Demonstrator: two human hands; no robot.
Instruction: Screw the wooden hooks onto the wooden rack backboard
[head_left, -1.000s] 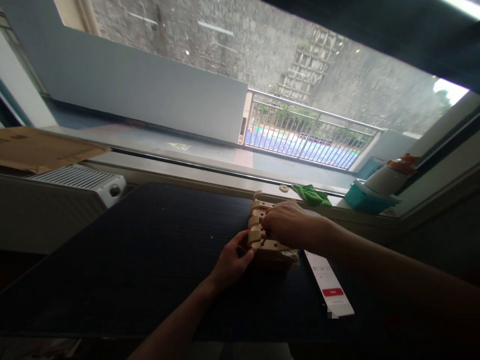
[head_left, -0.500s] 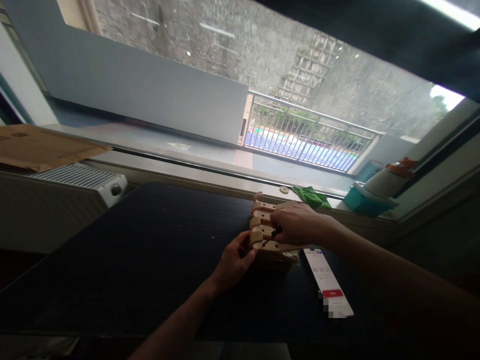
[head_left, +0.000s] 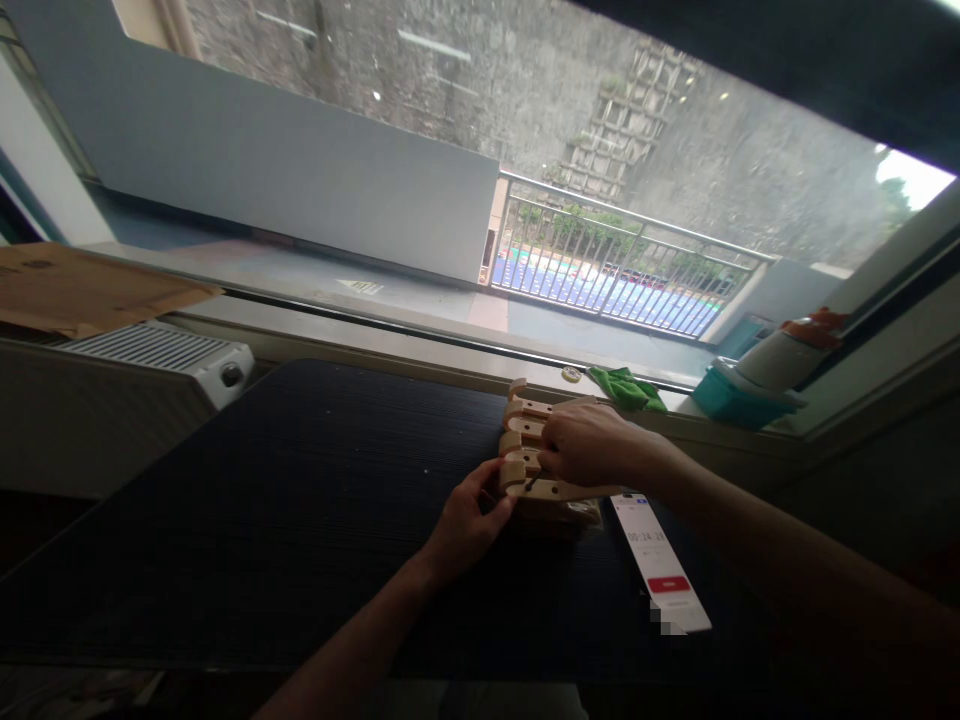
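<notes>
A pale wooden hook rack, with curved ends at its left and dark holes along its slats, rests at the right part of the dark table. My left hand grips its near left corner, thumb in front and fingers behind. Over the slats, my right hand is closed on a thin dark screwdriver. The screwdriver's tip meets the nearest slat close to a hole; its handle is mostly covered by my fingers. Beneath the rack, clear plastic wrapping shows in part.
A phone with a running timer lies right of the rack. Along the windowsill are a tape roll, a green cloth and a teal box. A radiator with cardboard on it stands left of the dark table.
My right hand has turned slightly around the screwdriver, and its handle is now more hidden. My left hand stays on the rack's corner. The view has shifted slightly.
</notes>
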